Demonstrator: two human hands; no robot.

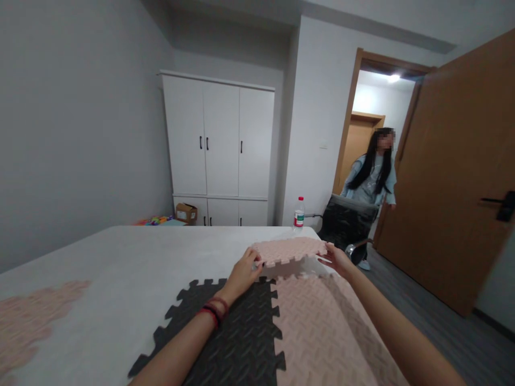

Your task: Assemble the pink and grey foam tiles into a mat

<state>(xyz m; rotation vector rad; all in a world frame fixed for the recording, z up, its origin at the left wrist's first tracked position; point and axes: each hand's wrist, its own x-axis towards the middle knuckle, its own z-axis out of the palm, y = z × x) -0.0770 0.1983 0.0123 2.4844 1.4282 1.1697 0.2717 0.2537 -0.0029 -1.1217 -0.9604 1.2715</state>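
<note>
I hold a pink foam puzzle mat tile (289, 250) just above the grey surface (132, 262), tilted slightly. My left hand (243, 274) is closed on its near left edge, and a red and black band sits on that wrist. My right hand (337, 258) grips the tile's right edge. Below lie a dark grey foam tile (229, 332) and a pink foam tile (322, 332), interlocked side by side.
Another pink tile (28, 316) lies at the far left. A water bottle (298, 213) stands past the far edge. White wardrobe (219, 145), a cardboard box (186, 213) and toys on the floor. A person (372, 171) stands in the doorway behind a black chair (346, 221); the wooden door (450, 177) is open.
</note>
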